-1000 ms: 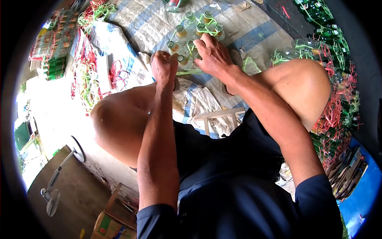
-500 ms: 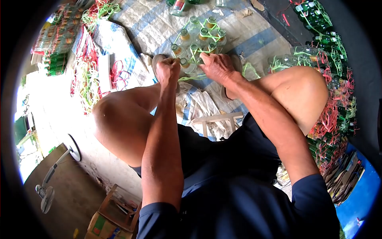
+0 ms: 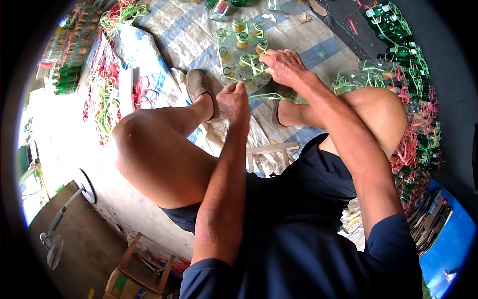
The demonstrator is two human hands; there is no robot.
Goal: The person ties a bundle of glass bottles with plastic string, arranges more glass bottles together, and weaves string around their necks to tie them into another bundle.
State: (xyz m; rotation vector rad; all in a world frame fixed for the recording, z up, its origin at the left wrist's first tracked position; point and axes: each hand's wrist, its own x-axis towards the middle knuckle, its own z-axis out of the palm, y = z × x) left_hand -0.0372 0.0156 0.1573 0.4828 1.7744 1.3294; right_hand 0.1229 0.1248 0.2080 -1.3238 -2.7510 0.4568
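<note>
Several clear glass bottles (image 3: 242, 44) stand upright in a tight cluster on the sheet between my feet. Light green plastic strap (image 3: 233, 78) runs around and between their necks. My left hand (image 3: 233, 102) is closed at the near side of the cluster, its fingertips pinching the strap by the closest bottles. On the right side, my right hand (image 3: 285, 67) has its fingers pinched together on the strap beside a bottle neck. Its fingertips partly hide the strap there. Loose green strap ends (image 3: 279, 96) trail below the right hand.
A blue-and-white striped sheet (image 3: 179, 30) covers the floor. Strapped green bottles (image 3: 398, 50) line the right side. Red and green strap bundles (image 3: 102, 79) hang at left. A wooden frame (image 3: 274, 149) lies close in front of me. Green bottles (image 3: 221, 6) lie at the far edge.
The bottle cluster has turned and shifted slightly left. My left hand has moved right and toward me, while my right hand has moved a little right and away from me.
</note>
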